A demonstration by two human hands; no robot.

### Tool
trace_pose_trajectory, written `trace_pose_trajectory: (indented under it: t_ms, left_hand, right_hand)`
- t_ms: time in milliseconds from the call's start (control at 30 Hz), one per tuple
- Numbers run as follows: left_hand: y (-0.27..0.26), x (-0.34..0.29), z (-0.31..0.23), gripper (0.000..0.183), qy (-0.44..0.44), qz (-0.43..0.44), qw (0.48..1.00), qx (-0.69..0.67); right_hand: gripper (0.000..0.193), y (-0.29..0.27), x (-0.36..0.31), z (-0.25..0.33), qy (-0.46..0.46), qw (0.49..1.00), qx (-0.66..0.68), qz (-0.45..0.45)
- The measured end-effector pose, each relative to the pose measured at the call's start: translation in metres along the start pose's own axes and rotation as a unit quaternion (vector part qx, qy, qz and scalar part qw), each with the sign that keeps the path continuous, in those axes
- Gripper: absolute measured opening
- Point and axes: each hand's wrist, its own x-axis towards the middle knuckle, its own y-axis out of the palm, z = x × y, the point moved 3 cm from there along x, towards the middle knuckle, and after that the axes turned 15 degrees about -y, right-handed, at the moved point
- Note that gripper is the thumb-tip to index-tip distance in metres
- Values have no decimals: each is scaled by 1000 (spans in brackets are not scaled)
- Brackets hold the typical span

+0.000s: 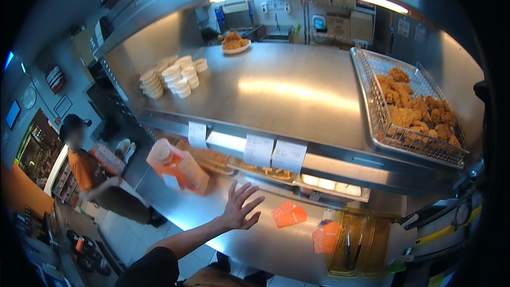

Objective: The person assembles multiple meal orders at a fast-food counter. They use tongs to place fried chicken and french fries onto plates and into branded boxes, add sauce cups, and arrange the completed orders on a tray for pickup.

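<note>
My left hand (241,207) reaches over the steel counter (234,242), its fingers spread and nothing in them. To its left stands an orange-and-white container (179,167) with a rounded top, apart from the hand. An orange paper sleeve or packet (289,214) lies flat just right of my fingers. Farther right is a similar orange piece (325,236), next to an amber tray (372,244) with dark-handled tongs (351,247) in it. Beyond the hand, under the shelf, are a pan of fries (268,173) and a tray of white items (332,185). My right hand is out of view.
On the steel shelf (287,90) stand stacked lidded cups (178,77), a plate of fried chicken (235,44), and a wire basket (393,125) of fried chicken on the right. Paper slips (258,151) hang from its edge. A person in orange (87,175) stands at left.
</note>
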Motion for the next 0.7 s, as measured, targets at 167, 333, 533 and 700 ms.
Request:
trace_pose_trajectory:
  t_ms: [167, 333, 533, 700]
  left_hand:
    - [12, -180, -26, 55, -191, 402, 892, -80]
    - [-14, -280, -35, 41, -293, 545, 782, -76]
    - [-23, -277, -2, 34, -391, 508, 762, -91]
    - [-23, -283, 16, 37, -417, 482, 760, -131]
  right_hand:
    - [61, -16, -1, 3, 7, 1000, -18, 8]
    - [62, -27, -6, 4, 7, 999, -35, 20]
    - [62, -53, -15, 5, 6, 998, -48, 25]
    - [62, -68, -23, 8, -6, 999, -48, 23]
